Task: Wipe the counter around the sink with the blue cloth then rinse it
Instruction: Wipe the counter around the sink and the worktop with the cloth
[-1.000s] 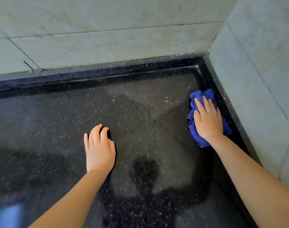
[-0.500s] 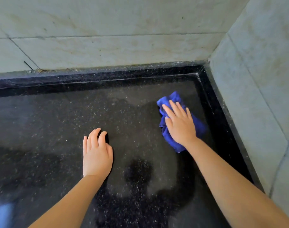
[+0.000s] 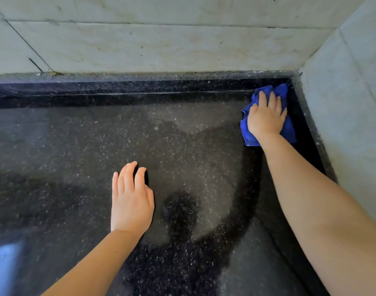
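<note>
The blue cloth [image 3: 288, 129] lies bunched in the far right corner of the black speckled counter [image 3: 75, 157]. My right hand [image 3: 266, 118] presses flat on top of the cloth, fingers pointing toward the back wall, and covers its middle. My left hand [image 3: 131, 201] rests palm down on the bare counter near the middle, fingers slightly apart, holding nothing. No sink is in view.
A raised black stone ledge [image 3: 140, 88] runs along the back and down the right side. Pale marble wall tiles [image 3: 161, 43] rise behind it and another tiled wall [image 3: 349, 107] closes the right side. Wet streaks mark the counter surface.
My right hand has pushed the cloth from mid-counter right and back into the far corner. My left hand has stayed in place on the counter.
</note>
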